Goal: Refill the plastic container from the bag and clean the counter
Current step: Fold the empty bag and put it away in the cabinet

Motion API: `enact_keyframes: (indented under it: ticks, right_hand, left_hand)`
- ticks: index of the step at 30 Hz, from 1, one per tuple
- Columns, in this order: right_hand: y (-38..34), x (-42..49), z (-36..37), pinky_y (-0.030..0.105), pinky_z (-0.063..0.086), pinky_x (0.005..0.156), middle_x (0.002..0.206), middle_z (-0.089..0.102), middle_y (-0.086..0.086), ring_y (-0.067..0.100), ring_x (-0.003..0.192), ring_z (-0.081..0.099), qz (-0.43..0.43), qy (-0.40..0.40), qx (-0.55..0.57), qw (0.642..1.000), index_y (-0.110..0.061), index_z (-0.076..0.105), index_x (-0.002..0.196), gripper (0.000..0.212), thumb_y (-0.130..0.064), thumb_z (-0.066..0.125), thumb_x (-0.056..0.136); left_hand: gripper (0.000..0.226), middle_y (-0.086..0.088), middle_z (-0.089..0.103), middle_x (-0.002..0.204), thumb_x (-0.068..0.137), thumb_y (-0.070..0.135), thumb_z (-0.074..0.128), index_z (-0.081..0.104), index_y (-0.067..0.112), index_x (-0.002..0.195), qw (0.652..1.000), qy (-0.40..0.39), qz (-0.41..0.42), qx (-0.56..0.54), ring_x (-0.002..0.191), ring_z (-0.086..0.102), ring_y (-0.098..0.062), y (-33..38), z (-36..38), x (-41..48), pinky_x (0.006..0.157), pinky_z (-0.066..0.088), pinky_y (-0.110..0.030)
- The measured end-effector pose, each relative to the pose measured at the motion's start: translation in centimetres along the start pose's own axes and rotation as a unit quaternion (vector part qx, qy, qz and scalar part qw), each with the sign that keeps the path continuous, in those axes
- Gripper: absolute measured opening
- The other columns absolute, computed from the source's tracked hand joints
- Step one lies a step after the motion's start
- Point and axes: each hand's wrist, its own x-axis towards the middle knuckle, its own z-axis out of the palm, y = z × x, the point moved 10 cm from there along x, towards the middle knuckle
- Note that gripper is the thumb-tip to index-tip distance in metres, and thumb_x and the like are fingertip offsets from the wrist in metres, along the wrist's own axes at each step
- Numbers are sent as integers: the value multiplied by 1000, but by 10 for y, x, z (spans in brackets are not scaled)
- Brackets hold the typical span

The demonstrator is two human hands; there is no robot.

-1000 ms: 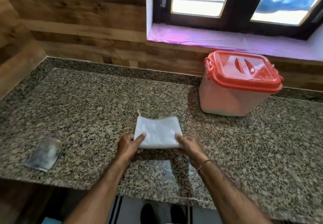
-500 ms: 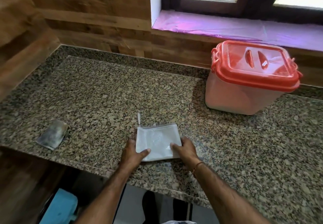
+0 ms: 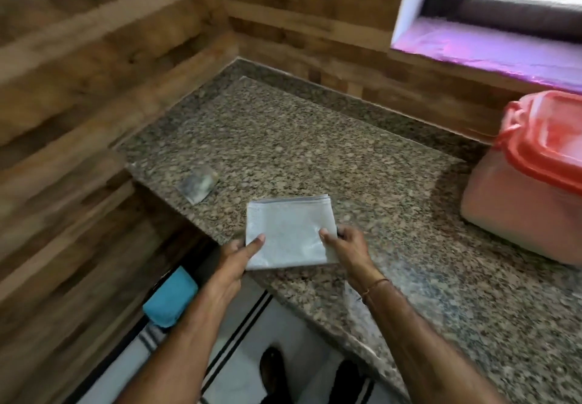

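Note:
A folded, flat, whitish plastic bag (image 3: 288,230) is held over the front edge of the granite counter (image 3: 315,139). My left hand (image 3: 234,258) pinches its lower left corner with the thumb on top. My right hand (image 3: 346,246) grips its right side, thumb on top. The plastic container (image 3: 516,211) with its red lid (image 3: 554,142) closed stands at the right, partly cut off by the frame edge.
A small crumpled clear wrapper (image 3: 198,184) lies near the counter's left front corner. Wood-panelled walls close off the left and back. A blue cloth-like object (image 3: 171,302) sits below the counter edge. A window sill (image 3: 491,53) runs at the upper right.
The view has swung left and down. The folded bag has come toward the counter's front edge in both hands, and the container has shifted to the frame's right edge.

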Motion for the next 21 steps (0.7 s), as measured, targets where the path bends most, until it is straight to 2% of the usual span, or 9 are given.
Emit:
enact_keyframes:
  ticks: [4, 7, 10, 12, 14, 15, 17, 19, 21]
  right_hand:
    - [3, -4, 85, 51, 62, 74, 94, 76, 14, 31, 81, 75, 21, -47, -66, 996, 0, 70, 97, 21, -20, 76, 90]
    - [17, -7, 151, 52, 63, 77, 99, 74, 13, 29, 88, 74, 29, -78, -136, 987, -7, 66, 102, 30, -28, 79, 85]
    - [36, -13, 222, 38, 63, 68, 81, 71, 5, 21, 75, 70, 13, -115, -210, 971, -14, 66, 90, 10, -22, 73, 90]
    - [50, -21, 271, 20, 53, 51, 70, 68, 0, 19, 66, 66, 2, -146, -260, 955, -13, 70, 88, 6, -15, 69, 93]
    - [69, -25, 315, 13, 49, 50, 73, 69, 2, 19, 68, 66, 4, -168, -301, 939, -9, 71, 88, 7, -12, 67, 93]
    - [80, -27, 336, 15, 52, 55, 77, 70, 4, 19, 69, 66, 8, -175, -319, 931, -6, 72, 91, 10, -15, 68, 93]
    - [109, -20, 374, 34, 61, 78, 87, 73, 7, 22, 81, 70, 12, -182, -347, 920, -9, 72, 96, 24, -31, 72, 87]
    - [134, -14, 411, 47, 55, 96, 102, 74, 11, 29, 100, 71, 21, -197, -382, 903, -15, 69, 94, 21, -34, 74, 86]
    - [162, -7, 444, 43, 52, 101, 110, 70, 10, 28, 109, 67, 35, -231, -431, 872, -13, 68, 106, 18, -26, 70, 94]
  left_hand:
    - [36, -13, 79, 104, 86, 21, 80, 73, 4, 116, 996, 72, 16, -49, 97, 75, -31, -11, -94, -10, 80, 61, -36]
    - [34, -10, 78, 106, 86, 26, 81, 74, 8, 115, 988, 133, 9, -75, 98, 74, -29, -36, -172, -19, 72, 58, -30]
    - [17, -12, 77, 104, 90, 19, 76, 74, 9, 104, 975, 195, -10, -103, 88, 72, -27, -71, -245, -30, 65, 60, -28]
    - [18, -16, 76, 107, 90, 18, 77, 74, 6, 103, 965, 233, -29, -120, 94, 72, -34, -99, -291, -33, 78, 61, -39]
    - [23, -16, 75, 102, 87, 19, 80, 74, 2, 101, 951, 274, -53, -134, 90, 70, -30, -128, -336, -34, 75, 58, -35]
    - [24, -14, 74, 95, 84, 22, 83, 73, 3, 96, 944, 295, -65, -134, 85, 68, -27, -141, -357, -34, 70, 55, -30]
    - [32, -12, 70, 85, 77, 32, 86, 72, 4, 86, 930, 335, -81, -126, 79, 66, -25, -162, -397, -31, 69, 49, -28]
    - [37, -11, 70, 81, 78, 37, 84, 72, 3, 87, 920, 360, -102, -113, 75, 65, -27, -182, -429, -25, 70, 47, -30]
    - [33, -11, 69, 81, 85, 35, 80, 72, 4, 88, 909, 386, -124, -101, 75, 65, -29, -201, -452, -17, 71, 46, -31]
